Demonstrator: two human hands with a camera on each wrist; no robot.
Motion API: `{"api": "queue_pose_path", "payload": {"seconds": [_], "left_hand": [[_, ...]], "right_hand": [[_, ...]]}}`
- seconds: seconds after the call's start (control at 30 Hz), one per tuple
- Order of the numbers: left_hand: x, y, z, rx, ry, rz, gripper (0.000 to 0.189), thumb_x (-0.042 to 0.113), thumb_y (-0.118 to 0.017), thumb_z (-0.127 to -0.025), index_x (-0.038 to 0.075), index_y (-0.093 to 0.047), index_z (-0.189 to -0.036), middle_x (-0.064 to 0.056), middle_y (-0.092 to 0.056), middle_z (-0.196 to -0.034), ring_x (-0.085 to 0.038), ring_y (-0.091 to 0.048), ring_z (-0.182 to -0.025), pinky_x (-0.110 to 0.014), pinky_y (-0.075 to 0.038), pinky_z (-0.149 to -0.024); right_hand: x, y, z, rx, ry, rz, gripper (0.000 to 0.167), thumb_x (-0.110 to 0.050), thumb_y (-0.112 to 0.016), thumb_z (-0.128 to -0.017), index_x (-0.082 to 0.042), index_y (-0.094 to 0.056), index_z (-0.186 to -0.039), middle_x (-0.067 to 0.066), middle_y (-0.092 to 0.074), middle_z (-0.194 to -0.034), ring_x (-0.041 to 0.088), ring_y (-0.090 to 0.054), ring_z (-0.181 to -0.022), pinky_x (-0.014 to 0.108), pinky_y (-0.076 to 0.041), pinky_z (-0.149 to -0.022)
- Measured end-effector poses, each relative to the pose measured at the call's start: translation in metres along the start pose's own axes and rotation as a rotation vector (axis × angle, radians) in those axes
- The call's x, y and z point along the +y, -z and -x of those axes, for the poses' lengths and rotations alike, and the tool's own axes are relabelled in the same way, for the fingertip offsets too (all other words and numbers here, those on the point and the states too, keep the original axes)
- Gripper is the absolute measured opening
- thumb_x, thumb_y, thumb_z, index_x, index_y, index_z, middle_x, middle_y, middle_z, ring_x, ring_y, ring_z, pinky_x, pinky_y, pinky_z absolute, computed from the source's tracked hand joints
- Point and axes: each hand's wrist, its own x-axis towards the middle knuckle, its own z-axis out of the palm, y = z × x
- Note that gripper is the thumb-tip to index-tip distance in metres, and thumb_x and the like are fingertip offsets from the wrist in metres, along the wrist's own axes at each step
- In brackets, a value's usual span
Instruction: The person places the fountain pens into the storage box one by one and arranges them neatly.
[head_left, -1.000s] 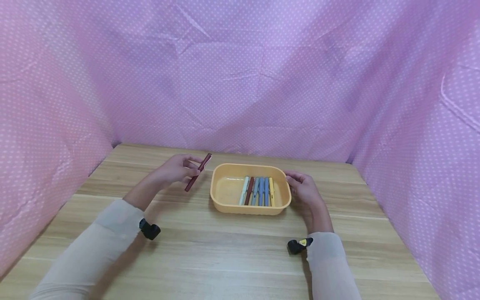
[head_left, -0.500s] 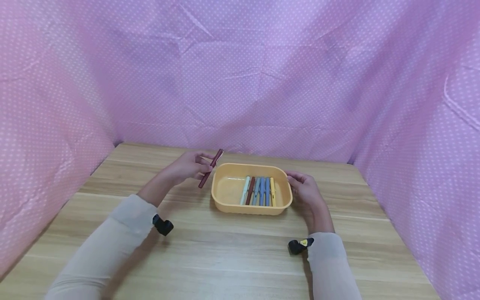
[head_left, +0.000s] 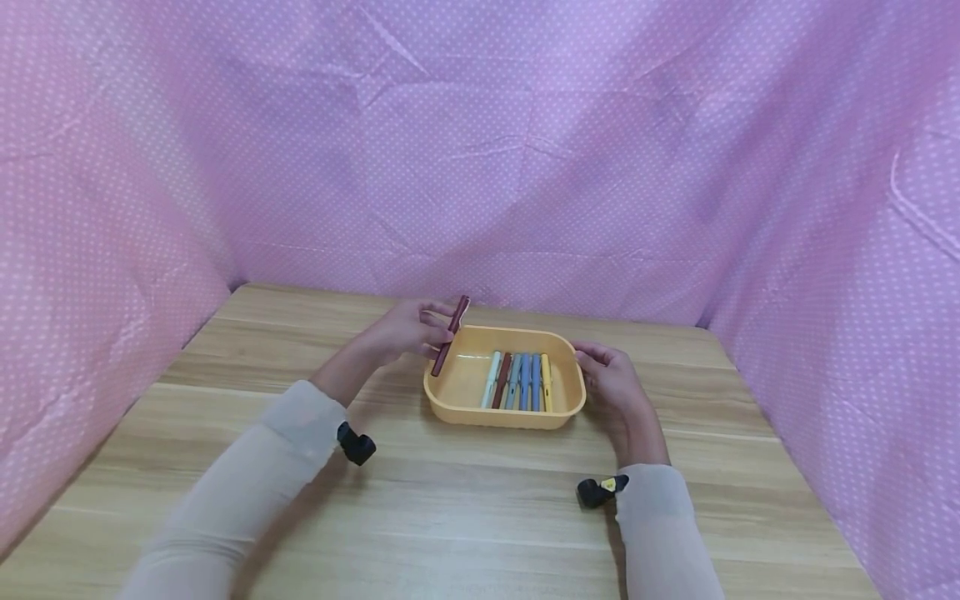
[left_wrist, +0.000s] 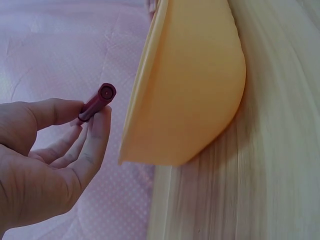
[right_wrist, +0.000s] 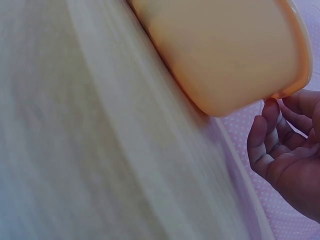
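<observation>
My left hand pinches a dark red pen between thumb and fingers, at the left end of a yellow plastic tray. The pen slants over the tray's left rim in the head view; its round end faces the left wrist camera. My right hand grips the tray's right rim, thumb and fingertips at the edge. Inside the tray several pens lie side by side: a pale mint one, a brownish red one, a grey-blue one, two blue ones and a yellow one.
The tray stands on a light wood-grain table. Pink cloth with white dots hangs behind the table and along both sides. A black wrist camera sits on the left sleeve, another camera on the right.
My left hand has moved right with the dark red pen, from the table left of the tray to over its left rim. The right hand and the tray have stayed nearly in place.
</observation>
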Motion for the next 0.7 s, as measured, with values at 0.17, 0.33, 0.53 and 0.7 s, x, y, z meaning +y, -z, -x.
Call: {"api": "queue_pose_path", "payload": {"seconds": [0.17, 0.33, 0.53, 0.7], "left_hand": [[-0.004, -0.004, -0.014, -0.026, -0.005, -0.013, 0.051, -0.007, -0.065, -0.094, -0.001, -0.049, -0.141, -0.032, -0.059, -0.131, -0.048, -0.061, -0.118, -0.042, -0.063, -0.084], [-0.008, -0.010, -0.024, -0.038, -0.006, -0.036, 0.050, -0.008, -0.066, -0.093, -0.003, -0.049, -0.140, -0.030, -0.062, -0.125, -0.047, -0.065, -0.111, -0.041, -0.064, -0.081], [-0.010, -0.018, -0.036, -0.039, -0.004, -0.075, 0.048, -0.010, -0.066, -0.092, -0.003, -0.052, -0.137, -0.023, -0.066, -0.110, -0.037, -0.070, -0.097, -0.042, -0.065, -0.076], [-0.014, -0.024, -0.045, -0.031, 0.016, -0.132, 0.045, -0.010, -0.069, -0.090, -0.002, -0.056, -0.131, -0.019, -0.067, -0.103, -0.031, -0.071, -0.087, -0.039, -0.065, -0.072]], "right_hand": [[0.000, -0.003, -0.002, 0.016, -0.012, -0.013, 0.038, -0.018, -0.059, -0.106, 0.003, -0.060, -0.138, 0.015, -0.066, -0.126, 0.007, -0.061, -0.087, 0.017, -0.055, -0.072], [0.000, -0.005, -0.005, 0.023, -0.017, -0.023, 0.039, -0.018, -0.059, -0.105, 0.004, -0.059, -0.138, 0.014, -0.067, -0.124, 0.007, -0.061, -0.086, 0.017, -0.055, -0.072], [0.000, -0.007, -0.009, 0.031, -0.011, -0.009, 0.039, -0.018, -0.058, -0.106, 0.004, -0.058, -0.139, 0.017, -0.066, -0.127, 0.007, -0.062, -0.090, 0.017, -0.055, -0.075], [0.000, -0.009, -0.010, 0.035, 0.002, 0.010, 0.039, -0.018, -0.057, -0.106, 0.004, -0.059, -0.139, 0.018, -0.065, -0.130, 0.007, -0.063, -0.094, 0.017, -0.056, -0.078]]}}
